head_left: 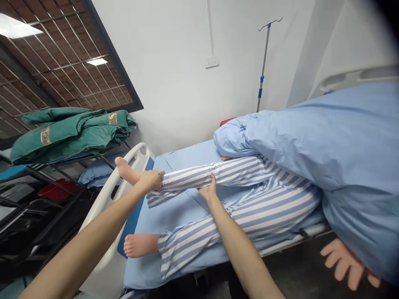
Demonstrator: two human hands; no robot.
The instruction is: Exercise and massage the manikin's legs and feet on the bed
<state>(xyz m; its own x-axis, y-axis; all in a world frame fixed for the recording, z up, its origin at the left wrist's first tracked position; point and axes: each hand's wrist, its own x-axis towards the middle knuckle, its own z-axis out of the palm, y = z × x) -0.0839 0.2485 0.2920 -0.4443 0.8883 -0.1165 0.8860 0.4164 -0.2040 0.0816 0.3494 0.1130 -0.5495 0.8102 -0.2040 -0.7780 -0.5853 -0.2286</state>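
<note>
A figure that looks like a care manikin lies on the bed in blue-and-white striped trousers (274,207). My left hand (151,180) is closed round the ankle of its far leg (187,177), at the trouser cuff. Under the knee of that same leg is my right hand (208,189), thumb up on the near side and fingers hidden beneath. The far leg is raised off the sheet, its bare foot (124,169) above the footboard. The near leg's foot (141,245) rests on the mattress. A blue quilt (311,137) covers the upper body.
A white footboard (102,216) borders the bed on the left. Folded green bedding (75,133) lies on a rack beside the window. An IV pole (264,62) stands against the wall, below and right of a socket (212,62). A manikin hand (349,263) hangs over the near edge.
</note>
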